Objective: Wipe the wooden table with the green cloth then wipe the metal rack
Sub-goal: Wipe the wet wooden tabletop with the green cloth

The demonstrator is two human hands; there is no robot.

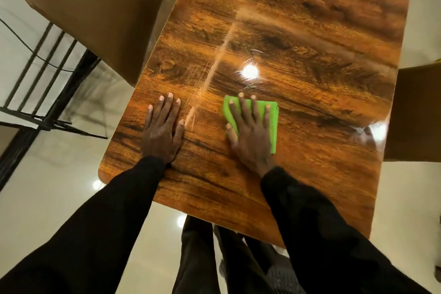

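The glossy wooden table (pixel 298 31) fills the middle of the view, with a pale smear running across its centre. A folded bright green cloth (pixel 273 119) lies flat on it near the front. My right hand (pixel 250 136) presses down on the cloth with fingers spread, covering most of its left part. My left hand (pixel 163 131) rests flat on the bare wood to the left, fingers apart, holding nothing. The black metal rack (pixel 40 74) stands on the floor at the left, beyond the table's edge.
A tan chair (pixel 95 12) stands against the table's left side. Another tan chair (pixel 415 114) touches the right edge. A ceiling light reflects on the wood. My dark-trousered legs show below the front edge over a pale glossy floor (pixel 47 198).
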